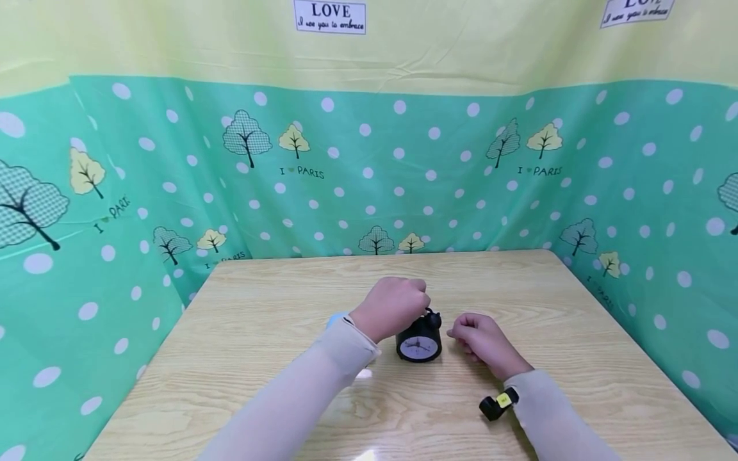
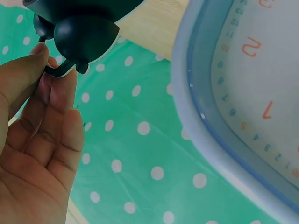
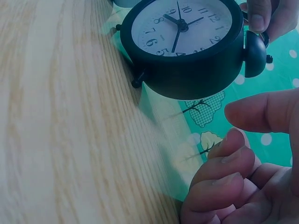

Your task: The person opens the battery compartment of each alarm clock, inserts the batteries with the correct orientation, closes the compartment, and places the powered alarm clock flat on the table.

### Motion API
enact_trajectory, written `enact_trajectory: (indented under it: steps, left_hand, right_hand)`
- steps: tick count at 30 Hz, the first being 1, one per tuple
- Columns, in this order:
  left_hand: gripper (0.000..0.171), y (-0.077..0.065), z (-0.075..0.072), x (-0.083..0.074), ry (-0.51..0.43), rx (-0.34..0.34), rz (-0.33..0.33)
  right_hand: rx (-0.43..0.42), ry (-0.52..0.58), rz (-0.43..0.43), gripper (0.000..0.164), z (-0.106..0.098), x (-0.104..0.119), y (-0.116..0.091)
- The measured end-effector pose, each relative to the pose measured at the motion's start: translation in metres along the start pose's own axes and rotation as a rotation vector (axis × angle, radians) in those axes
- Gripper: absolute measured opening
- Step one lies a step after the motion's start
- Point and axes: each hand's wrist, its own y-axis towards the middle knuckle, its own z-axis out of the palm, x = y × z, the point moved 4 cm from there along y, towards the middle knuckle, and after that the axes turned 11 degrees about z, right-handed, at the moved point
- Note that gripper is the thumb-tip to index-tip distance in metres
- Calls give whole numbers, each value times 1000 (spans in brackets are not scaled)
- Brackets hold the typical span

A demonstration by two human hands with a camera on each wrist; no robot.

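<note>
A black twin-bell alarm clock (image 1: 419, 346) with a white dial stands at the middle of the table, its small feet (image 3: 137, 83) at the wood surface. My left hand (image 1: 393, 307) pinches the thin handle (image 2: 60, 70) on top of it between thumb and fingers. To the clock's right, my right hand (image 1: 483, 340) holds nothing, fingers loosely curled, thumb toward the clock but apart from it. A light blue-rimmed clock face (image 2: 187, 84) with orange and blue numerals fills the right of the left wrist view. In the head view, my left wrist mostly hides a light blue thing (image 1: 336, 318).
The wooden table (image 1: 277, 288) reaches back to a green dotted curtain (image 1: 398, 173), which also hangs along both sides. A black wrist camera (image 1: 492, 408) with a yellow label sits on my right cuff, low over the table.
</note>
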Motion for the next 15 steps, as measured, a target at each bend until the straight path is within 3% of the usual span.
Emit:
enact_trajectory:
  steps: [15]
  left_hand:
    - [12,0,2,2,-20,-24,-16]
  right_hand:
    - [-5,-9,0,14,1,-1,0]
